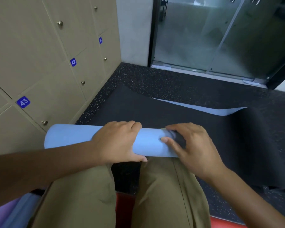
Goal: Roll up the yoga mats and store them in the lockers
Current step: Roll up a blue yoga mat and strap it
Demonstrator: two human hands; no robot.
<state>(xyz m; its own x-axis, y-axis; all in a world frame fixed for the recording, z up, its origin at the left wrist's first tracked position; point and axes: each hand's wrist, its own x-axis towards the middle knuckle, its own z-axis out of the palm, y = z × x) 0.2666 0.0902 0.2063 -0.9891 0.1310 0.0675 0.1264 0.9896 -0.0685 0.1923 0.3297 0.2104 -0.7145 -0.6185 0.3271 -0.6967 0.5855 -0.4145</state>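
left hand (117, 142) covering roll's (69, 136) middle, locker 43 (39, 102) edge-cropped

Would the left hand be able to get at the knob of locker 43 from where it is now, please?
Probably yes. The left hand grips the rolled part of the mat, and the knob of locker 43 sits just above the roll's left end, with nothing between them. It would have to release the roll first.
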